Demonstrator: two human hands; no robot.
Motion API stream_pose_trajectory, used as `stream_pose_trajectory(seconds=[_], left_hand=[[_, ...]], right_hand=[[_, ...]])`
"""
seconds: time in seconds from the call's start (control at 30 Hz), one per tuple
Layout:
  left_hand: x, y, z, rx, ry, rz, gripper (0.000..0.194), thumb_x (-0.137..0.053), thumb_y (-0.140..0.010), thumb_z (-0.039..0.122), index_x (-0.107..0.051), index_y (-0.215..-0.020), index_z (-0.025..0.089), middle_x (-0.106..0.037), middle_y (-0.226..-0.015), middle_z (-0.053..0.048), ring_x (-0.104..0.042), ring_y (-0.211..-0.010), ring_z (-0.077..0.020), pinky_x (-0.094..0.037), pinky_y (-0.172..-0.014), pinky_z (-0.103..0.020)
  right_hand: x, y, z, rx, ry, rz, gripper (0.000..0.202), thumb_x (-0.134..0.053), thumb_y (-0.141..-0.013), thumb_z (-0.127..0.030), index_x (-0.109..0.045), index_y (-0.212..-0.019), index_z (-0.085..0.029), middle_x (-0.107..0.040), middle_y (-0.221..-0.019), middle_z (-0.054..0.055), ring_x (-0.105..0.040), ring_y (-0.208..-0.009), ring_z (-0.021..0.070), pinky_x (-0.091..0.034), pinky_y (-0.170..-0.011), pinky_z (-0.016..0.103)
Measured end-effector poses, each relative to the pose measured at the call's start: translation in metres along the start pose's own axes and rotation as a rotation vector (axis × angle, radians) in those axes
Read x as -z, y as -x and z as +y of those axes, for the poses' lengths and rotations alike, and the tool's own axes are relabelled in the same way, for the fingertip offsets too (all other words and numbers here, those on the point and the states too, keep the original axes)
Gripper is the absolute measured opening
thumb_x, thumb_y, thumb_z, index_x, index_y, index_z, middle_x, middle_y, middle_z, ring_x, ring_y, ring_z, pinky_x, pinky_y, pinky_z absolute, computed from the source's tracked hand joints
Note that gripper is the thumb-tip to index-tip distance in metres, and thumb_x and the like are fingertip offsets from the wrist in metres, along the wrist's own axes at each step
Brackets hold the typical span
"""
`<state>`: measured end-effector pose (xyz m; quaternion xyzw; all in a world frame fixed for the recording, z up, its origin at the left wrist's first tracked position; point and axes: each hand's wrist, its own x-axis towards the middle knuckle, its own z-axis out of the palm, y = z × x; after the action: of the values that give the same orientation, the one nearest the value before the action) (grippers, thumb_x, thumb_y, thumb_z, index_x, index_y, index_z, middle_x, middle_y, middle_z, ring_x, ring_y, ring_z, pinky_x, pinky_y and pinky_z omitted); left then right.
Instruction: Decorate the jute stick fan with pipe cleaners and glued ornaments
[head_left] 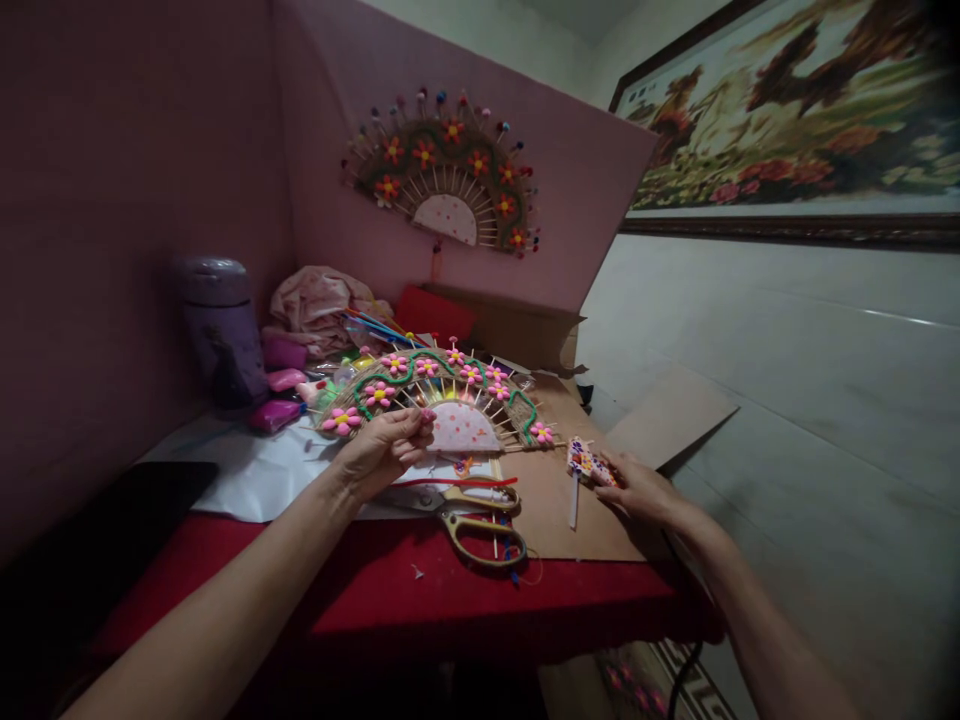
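A semicircular craft fan (405, 372) with pink flowers and a wavy green strip lies on the table. In front of its pale, spotted centre, my left hand (386, 450) pinches a small pink ball. At the right, my right hand (637, 487) has its fingers around a patterned glue gun (589, 463), whose pale stick points toward me on the cardboard. Gold-handled scissors (480, 535) lie between my hands, with a thin red strip (465, 482) over them.
A purple tumbler (223, 335) and pink packets (276, 414) stand at the left. Another fan with orange flowers (454, 150) hangs on the pink board behind. Brown cardboard (555, 520) covers the table's right part, over a red cloth (360, 590).
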<state>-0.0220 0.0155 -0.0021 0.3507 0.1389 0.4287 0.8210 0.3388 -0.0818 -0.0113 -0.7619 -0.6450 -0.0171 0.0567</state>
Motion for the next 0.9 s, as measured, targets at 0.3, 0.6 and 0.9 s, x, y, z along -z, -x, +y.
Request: stream_pose_trajectory(seconds=[0.3,0.6,0.9], left_hand=[[0.001,0.01,0.04,-0.325,-0.08,0.249,0.007,-0.07,-0.066,0.008,-0.065,-0.071,0.01,-0.061,-0.067,-0.004,-0.056,-0.062,-0.0081,-0.049,-0.054,-0.016],[0.042,0.039,0.073,-0.824,-0.381,0.693,0.025,-0.079,-0.053,0.026,-0.066,-0.068,0.01,-0.058,-0.055,0.001,-0.046,-0.043,-0.0054,-0.033,-0.039,-0.017],[0.068,0.046,0.064,-0.804,-0.477,0.943,0.02,-0.075,-0.054,0.022,-0.063,-0.065,0.01,-0.05,-0.045,0.005,-0.037,-0.034,-0.0031,-0.024,-0.035,-0.017]], right_hand=[[0.041,0.005,-0.158,0.394,-0.314,0.382,0.02,-0.048,-0.085,-0.025,-0.066,-0.088,-0.019,-0.063,-0.089,0.006,-0.056,-0.085,0.018,-0.039,-0.076,0.03],[0.014,-0.029,-0.262,0.659,-0.102,0.25,0.014,-0.052,-0.083,-0.026,-0.066,-0.082,-0.021,-0.061,-0.087,0.004,-0.051,-0.08,0.0166,-0.034,-0.068,0.027],[-0.013,-0.039,-0.275,0.701,0.022,0.329,0.016,-0.049,-0.083,-0.022,-0.063,-0.086,-0.016,-0.06,-0.089,0.009,-0.05,-0.084,0.0212,-0.033,-0.07,0.031]])
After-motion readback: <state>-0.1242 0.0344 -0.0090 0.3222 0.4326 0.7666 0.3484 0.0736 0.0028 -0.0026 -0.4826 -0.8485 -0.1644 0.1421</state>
